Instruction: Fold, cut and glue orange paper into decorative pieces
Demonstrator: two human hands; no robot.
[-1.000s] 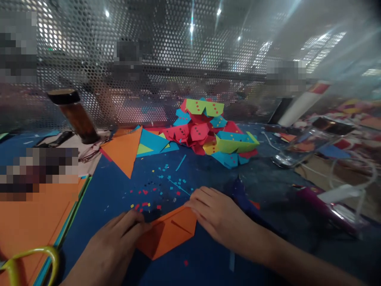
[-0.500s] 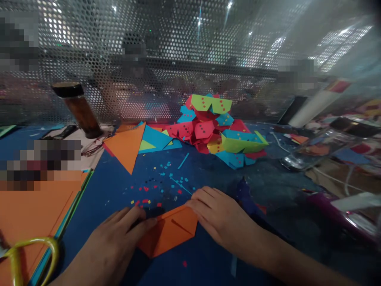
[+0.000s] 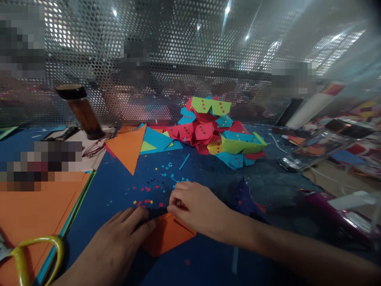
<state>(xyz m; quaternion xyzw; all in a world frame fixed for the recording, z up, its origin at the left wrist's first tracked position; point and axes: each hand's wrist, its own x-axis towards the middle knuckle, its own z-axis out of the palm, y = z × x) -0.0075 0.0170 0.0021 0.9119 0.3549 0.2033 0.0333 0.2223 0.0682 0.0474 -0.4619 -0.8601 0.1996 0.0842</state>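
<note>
L hand point(image 3: 114, 238), fingers bunched, is touching folded orange paper point(image 3: 168, 238) at L; R hand point(image 3: 198, 208) is curling over its R, pinches unclear. Scissors point(image 3: 22, 260) are lying L of it.

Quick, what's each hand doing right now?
Left hand: partly curled, fingers on the folded orange paper.
Right hand: fingers curled over the same paper's upper edge; whether it pinches, can't tell.
</note>
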